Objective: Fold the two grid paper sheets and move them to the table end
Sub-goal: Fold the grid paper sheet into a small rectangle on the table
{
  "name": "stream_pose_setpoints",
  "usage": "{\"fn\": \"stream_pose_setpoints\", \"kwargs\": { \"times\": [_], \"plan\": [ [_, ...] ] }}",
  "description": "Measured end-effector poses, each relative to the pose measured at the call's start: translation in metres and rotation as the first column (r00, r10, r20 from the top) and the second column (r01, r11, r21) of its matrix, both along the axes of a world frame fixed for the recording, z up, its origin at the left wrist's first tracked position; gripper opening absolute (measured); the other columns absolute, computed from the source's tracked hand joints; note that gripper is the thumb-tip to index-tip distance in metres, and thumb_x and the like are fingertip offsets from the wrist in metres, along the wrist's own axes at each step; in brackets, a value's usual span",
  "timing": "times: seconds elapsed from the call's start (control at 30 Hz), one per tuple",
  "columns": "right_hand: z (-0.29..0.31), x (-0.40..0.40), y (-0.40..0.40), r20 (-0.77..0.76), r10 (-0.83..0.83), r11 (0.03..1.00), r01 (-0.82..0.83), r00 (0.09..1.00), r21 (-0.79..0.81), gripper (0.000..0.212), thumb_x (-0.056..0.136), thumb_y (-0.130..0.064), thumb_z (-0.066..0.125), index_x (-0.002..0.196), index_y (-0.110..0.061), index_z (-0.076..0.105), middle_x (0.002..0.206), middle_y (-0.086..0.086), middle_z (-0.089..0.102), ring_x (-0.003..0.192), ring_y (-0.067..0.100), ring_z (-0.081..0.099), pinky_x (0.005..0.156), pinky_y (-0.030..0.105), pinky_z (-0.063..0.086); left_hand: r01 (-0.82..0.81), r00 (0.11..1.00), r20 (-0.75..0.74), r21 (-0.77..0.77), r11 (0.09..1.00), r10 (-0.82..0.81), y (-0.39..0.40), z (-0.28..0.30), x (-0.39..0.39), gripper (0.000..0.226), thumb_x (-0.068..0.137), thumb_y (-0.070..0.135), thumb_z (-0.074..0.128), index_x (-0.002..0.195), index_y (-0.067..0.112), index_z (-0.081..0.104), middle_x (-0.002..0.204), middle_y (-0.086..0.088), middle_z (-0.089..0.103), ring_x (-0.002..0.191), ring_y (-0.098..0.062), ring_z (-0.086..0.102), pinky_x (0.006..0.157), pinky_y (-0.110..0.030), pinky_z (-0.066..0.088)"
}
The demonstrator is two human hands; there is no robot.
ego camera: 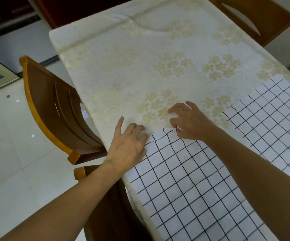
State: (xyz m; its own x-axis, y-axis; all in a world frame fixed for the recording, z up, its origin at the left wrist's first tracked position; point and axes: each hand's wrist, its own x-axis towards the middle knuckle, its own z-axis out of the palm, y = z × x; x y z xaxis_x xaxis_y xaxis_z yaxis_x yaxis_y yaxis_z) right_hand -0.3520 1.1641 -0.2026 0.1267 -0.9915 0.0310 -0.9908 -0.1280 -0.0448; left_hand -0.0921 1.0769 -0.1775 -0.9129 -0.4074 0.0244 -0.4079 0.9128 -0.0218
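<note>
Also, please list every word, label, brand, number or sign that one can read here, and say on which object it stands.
None can be read. The two grid paper sheets, near and far, carry only black ruled lines. The tablecloth shows only a pale flower pattern. The chairs bear no marks.

Two sheets on the table

The near sheet (pixel 184 185) lies left of the far sheet (pixel 269 122); a chair (pixel 53 108) stands left of the table (pixel 123 58).

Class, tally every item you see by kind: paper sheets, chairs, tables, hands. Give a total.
White black-gridded paper sheets: 2 (near sheet, far sheet)
Brown wooden chairs: 3 ()
Cream floral-clothed table: 1
Hands: 2 (left hand, right hand)
Total: 8
</note>
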Motion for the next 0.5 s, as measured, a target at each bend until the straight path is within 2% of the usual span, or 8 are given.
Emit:
{"fn": "stream_pose_setpoints", "kwargs": {
  "times": [0.13,0.23,0.4,0.5],
  "plan": [
    [0.019,-0.005,-0.002,-0.005,-0.006,0.999,0.006,1.000,-0.049,0.012,0.071,-0.011,0.076,0.078,-0.018,0.069,0.119,0.007,0.066,0.117,0.028,0.059,0.106,0.059,0.038,-0.019,1.000,-0.016,-0.042,0.999,0.018,-0.011,0.017,0.000,0.023,0.078,0.026,0.065,0.096,0.012,0.065,0.089,-0.004,0.070,0.095,-0.031,0.061,0.111,-0.068,0.027],
    [0.037,-0.009,-0.001,-0.032,-0.026,0.994,0.022,0.999,-0.106,0.010,0.074,-0.013,0.077,0.081,-0.016,0.072,0.116,0.006,0.067,0.114,0.027,0.061,0.106,0.059,0.039,-0.035,0.999,-0.034,-0.061,0.998,0.033,-0.020,0.033,-0.004,0.018,0.077,0.021,0.065,0.091,0.011,0.060,0.065,-0.003,0.062,0.081,-0.031,0.060,0.111,-0.068,0.027],
    [0.077,-0.013,-0.003,-0.098,-0.107,0.970,0.082,0.989,-0.230,0.008,0.079,-0.012,0.075,0.086,-0.014,0.073,0.112,0.006,0.069,0.110,0.028,0.063,0.106,0.057,0.040,-0.075,0.993,-0.093,-0.070,0.995,0.068,-0.035,0.064,-0.016,0.028,0.075,0.016,0.066,0.101,0.011,0.056,0.062,-0.002,0.062,0.080,-0.032,0.060,0.111,-0.069,0.024],
    [0.103,-0.017,-0.002,-0.138,-0.161,0.935,0.106,0.977,-0.340,0.008,0.082,-0.008,0.074,0.087,-0.014,0.073,0.102,0.004,0.071,0.102,0.027,0.066,0.105,0.053,0.042,-0.109,0.984,-0.146,-0.072,0.991,0.098,-0.042,0.089,-0.028,0.030,0.076,0.017,0.064,0.106,0.014,0.057,0.066,-0.001,0.065,0.082,-0.030,0.063,0.113,-0.065,0.023]
  ]
}}
